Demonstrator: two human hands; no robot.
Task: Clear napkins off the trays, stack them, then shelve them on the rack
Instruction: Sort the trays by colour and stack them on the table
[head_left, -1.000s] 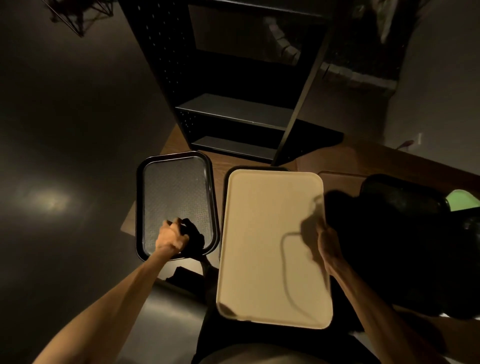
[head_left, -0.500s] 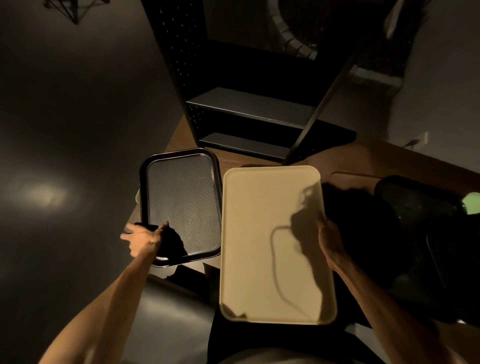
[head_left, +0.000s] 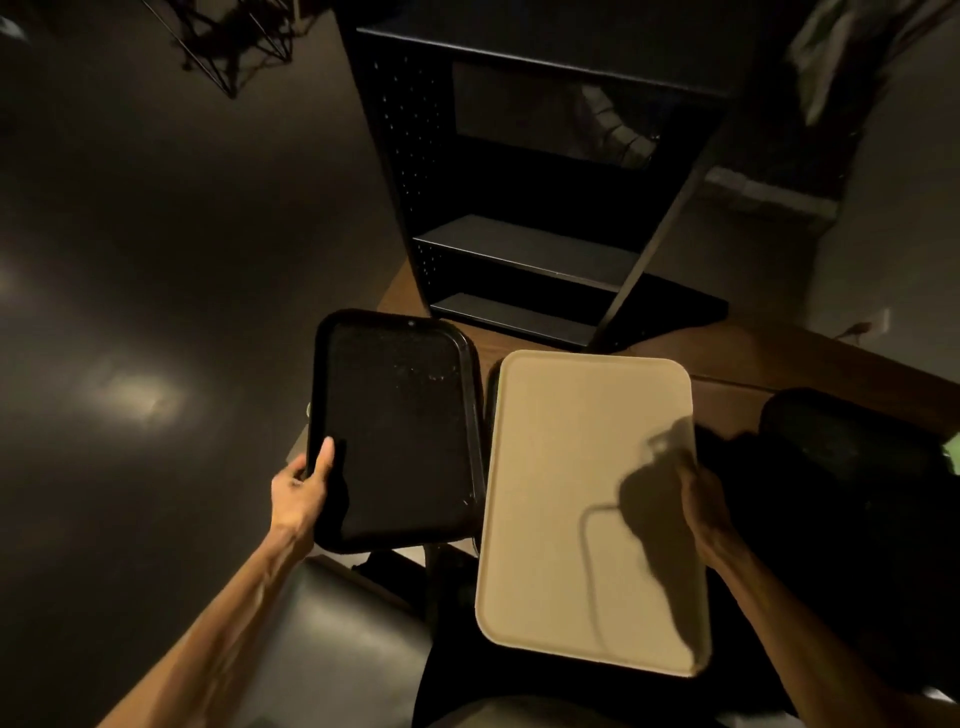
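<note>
My left hand (head_left: 301, 488) grips the left rim of a black tray (head_left: 400, 431), thumb on top, holding it just above the table's left end. My right hand (head_left: 698, 493) holds the right edge of a cream tray (head_left: 576, 499) that reaches back over my lap. The two trays sit side by side, almost touching. A dark rim of another tray (head_left: 491, 395) peeks out from under the cream one. No napkin shows on either tray. The black rack (head_left: 524, 244) stands on the table beyond them, its shelves bare.
The wooden table (head_left: 779, 358) runs off to the right. More dark trays (head_left: 841, 441) lie in shadow at the right, with a green object (head_left: 951, 452) at the frame edge. Dark floor lies to the left. A wire-frame object (head_left: 228, 31) sits top left.
My left hand let go of the black tray's near edge, shifted to its left rim and took hold there; the tray has lifted and swung slightly. The cream tray stays held.
</note>
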